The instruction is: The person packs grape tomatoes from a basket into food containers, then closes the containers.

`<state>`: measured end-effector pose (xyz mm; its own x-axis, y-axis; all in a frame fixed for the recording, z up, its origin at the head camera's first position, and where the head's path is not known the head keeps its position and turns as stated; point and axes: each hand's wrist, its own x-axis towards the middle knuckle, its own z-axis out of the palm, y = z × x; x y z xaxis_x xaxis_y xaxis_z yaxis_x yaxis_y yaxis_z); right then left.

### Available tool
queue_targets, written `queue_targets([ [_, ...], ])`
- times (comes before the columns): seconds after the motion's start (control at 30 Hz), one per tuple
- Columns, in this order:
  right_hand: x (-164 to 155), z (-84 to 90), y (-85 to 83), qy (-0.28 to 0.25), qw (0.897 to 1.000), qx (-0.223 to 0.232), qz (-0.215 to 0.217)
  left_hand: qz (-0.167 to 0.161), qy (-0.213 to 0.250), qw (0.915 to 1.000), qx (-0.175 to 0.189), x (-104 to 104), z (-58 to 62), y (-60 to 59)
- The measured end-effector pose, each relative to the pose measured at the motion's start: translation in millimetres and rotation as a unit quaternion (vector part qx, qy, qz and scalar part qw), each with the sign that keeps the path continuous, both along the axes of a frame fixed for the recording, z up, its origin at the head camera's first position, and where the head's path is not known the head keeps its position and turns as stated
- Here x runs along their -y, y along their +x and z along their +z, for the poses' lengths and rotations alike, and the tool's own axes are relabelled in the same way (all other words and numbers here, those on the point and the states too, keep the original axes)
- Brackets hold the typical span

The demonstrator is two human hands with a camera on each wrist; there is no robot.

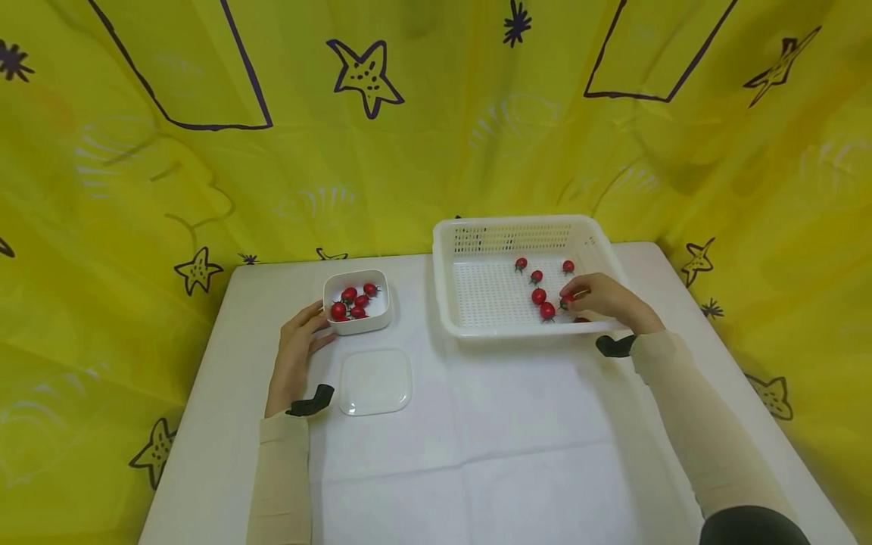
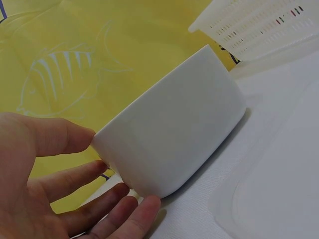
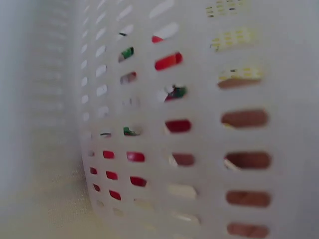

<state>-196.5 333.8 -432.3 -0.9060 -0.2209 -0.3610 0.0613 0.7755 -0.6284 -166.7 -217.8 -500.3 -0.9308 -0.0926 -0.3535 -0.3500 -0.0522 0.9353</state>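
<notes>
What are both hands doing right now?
Left hand: open, fingers touching the side of the white bowl.
Right hand: inside the basket, pinching a cherry tomato.

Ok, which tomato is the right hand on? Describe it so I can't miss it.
Find the white slotted basket on the table's right side. Inside, near its front right corner, the right hand reaches over the rim. The tomato is the one pinched at its fingertips; the other loose ones lie untouched to its left and behind.
</notes>
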Motion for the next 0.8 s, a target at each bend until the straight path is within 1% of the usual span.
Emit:
queue_targets([
  [0.17,-2.5,1.4,0.5,-0.025,1.0,-0.007,0.015,0.002,-0.001,1.0,0.004,-0.5,0.2,-0.4],
  [0.37,-1.9,3.6,0.2,-0.066,0.997,-0.018,0.022,0.007,0.005,0.9999,0.011,-0.7,-0.3,-2.0],
  [0.57,4.0,6.2,1.7,-0.123,0.992,-0.014,0.037,0.006,0.005,0.9999,0.011,-0.1,-1.0,-2.0],
  [0.7,13.9,9.6,2.8,-0.149,0.987,-0.017,0.05,0.005,0.001,0.9999,0.011,-0.3,-0.8,-1.4],
  [0.8,23.5,11.2,1.8,-0.163,0.984,-0.028,0.064,0.002,-0.001,0.9999,0.011,-0.5,-0.5,-1.4],
])
